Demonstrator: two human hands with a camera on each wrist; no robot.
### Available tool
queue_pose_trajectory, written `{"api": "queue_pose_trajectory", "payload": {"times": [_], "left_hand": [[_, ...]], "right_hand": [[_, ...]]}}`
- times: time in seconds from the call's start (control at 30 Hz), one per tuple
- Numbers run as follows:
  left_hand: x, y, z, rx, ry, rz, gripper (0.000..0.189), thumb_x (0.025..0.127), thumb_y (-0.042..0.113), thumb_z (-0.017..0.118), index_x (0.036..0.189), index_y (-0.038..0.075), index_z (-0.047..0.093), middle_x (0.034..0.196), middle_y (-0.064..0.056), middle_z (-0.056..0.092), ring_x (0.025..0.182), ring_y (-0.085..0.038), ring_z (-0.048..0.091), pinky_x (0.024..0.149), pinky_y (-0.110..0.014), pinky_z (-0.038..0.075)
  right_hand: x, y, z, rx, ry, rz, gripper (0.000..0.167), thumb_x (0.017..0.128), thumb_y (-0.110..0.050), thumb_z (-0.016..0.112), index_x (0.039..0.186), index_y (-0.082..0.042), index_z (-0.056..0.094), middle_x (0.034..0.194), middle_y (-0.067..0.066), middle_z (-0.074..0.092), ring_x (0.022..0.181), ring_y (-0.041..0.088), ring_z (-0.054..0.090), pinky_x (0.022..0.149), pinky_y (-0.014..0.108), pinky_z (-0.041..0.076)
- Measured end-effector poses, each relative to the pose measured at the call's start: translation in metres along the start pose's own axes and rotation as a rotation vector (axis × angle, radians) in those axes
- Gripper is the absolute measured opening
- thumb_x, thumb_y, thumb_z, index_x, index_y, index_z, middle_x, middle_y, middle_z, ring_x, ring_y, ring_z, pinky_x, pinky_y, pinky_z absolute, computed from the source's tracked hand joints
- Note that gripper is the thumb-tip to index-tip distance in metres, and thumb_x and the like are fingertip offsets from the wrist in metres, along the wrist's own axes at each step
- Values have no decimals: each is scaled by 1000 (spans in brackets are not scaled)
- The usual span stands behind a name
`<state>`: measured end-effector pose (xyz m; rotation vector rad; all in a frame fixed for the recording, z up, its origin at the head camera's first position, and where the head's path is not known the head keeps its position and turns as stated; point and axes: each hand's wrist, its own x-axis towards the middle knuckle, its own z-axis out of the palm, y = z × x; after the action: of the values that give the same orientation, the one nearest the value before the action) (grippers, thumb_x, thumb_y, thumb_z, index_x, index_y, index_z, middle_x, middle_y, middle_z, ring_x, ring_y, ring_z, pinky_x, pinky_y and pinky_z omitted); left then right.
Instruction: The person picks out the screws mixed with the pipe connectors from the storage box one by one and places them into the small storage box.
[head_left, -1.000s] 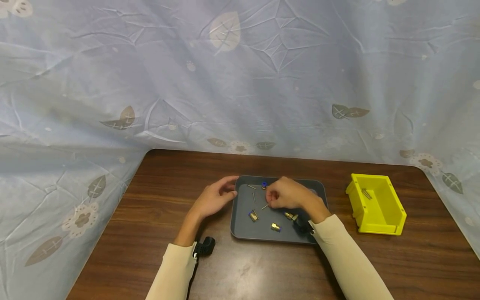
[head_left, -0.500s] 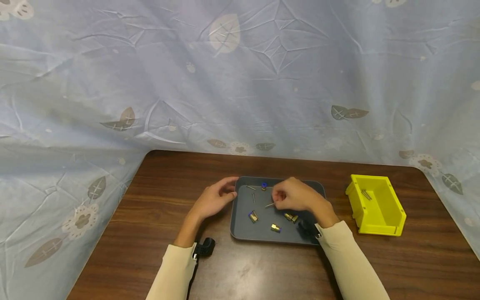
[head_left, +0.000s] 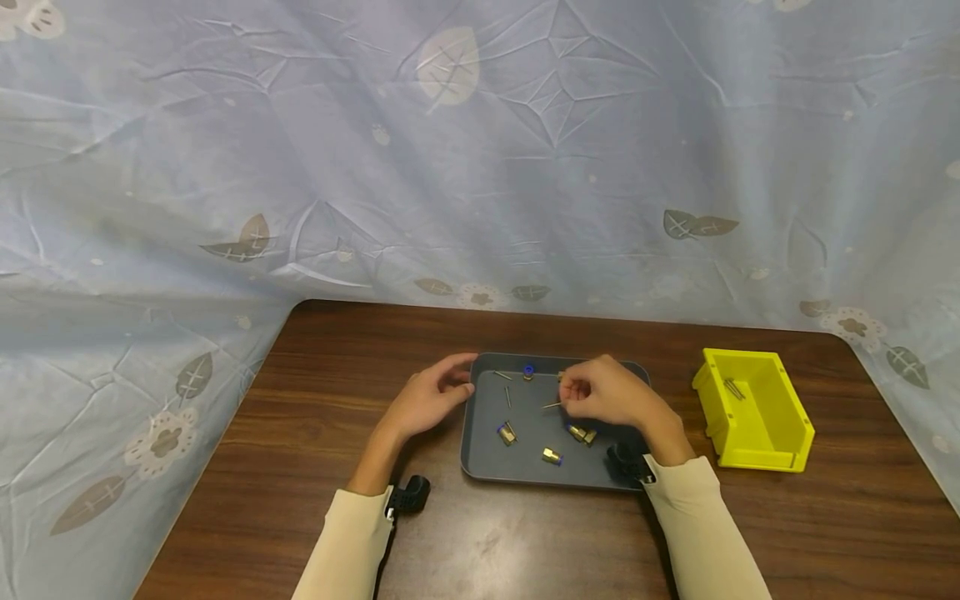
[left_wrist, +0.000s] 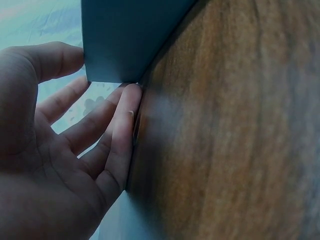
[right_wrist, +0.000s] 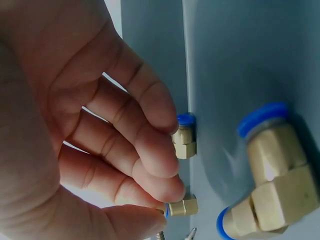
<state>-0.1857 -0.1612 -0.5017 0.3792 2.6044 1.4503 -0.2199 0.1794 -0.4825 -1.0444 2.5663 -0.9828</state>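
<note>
My right hand point(head_left: 611, 392) pinches a thin screw point(head_left: 552, 405) between thumb and fingertips, over the right half of the grey tray point(head_left: 555, 482). Its threaded shank point(right_wrist: 160, 234) shows below the thumb in the right wrist view. My left hand point(head_left: 427, 398) touches the tray's left rim, fingers loosely bent; in the left wrist view its thumb point(left_wrist: 62, 61) meets the tray wall point(left_wrist: 125, 40). Brass fittings with blue collars lie in the tray, one near the front point(head_left: 552, 456) and one at left point(head_left: 507, 433). Two loose screws, one upright in view point(head_left: 507, 397), lie near the left hand.
To the right of the tray stands a yellow bin point(head_left: 796, 461) with several screws point(head_left: 733, 389) inside. Both rest on a brown wooden table point(head_left: 360, 333). A patterned cloth point(head_left: 480, 167) hangs behind the table's far edge.
My right hand has moved right across the tray, lifting the screw with it and uncovering another brass fitting near the far rim. The left hand stays at the left rim.
</note>
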Motion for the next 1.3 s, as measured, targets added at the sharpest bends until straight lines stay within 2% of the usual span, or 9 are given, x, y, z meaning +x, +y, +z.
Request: {"api": "queue_pose_trajectory", "payload": {"times": [0.27, 0.57, 0.93, 1.3], "left_hand": [[-1, 0, 0, 16, 3, -12, 52, 106, 23, 71, 158, 20, 61, 131, -11, 77, 110, -26, 74, 97, -53, 55], [1, -3, 1, 16, 5, -15, 52, 106, 21, 70, 158, 18, 61, 130, -11, 78, 110, -26, 74, 96, -51, 56], [1, -3, 1, 13, -8, -19, 54, 107, 22, 70, 160, 17, 59, 134, -12, 76, 113, -27, 73, 97, -51, 55], [1, -1, 1, 25, -6, -23, 55, 107, 23, 70, 160, 17, 59, 134, -13, 76, 114, -29, 73, 97, -52, 56]], "right_hand": [[-7, 2, -2, 31, 15, 16, 9, 92, -4, 77, 90, -13, 76, 79, -10, 65, 72, 10, 60, 68, 30, 53], [-15, 6, -8, 43, 32, 41, 5, 91, -4, 79, 92, -8, 77, 80, -8, 66, 73, 12, 60, 69, 30, 53], [-27, 12, -18, 13, 88, 66, 12, 92, -3, 82, 92, -15, 78, 78, -10, 66, 73, 12, 61, 70, 30, 53], [-37, 10, -29, 3, 124, 92, 11, 91, -5, 83, 94, -15, 79, 79, -10, 66, 75, 12, 61, 71, 31, 53]]}}
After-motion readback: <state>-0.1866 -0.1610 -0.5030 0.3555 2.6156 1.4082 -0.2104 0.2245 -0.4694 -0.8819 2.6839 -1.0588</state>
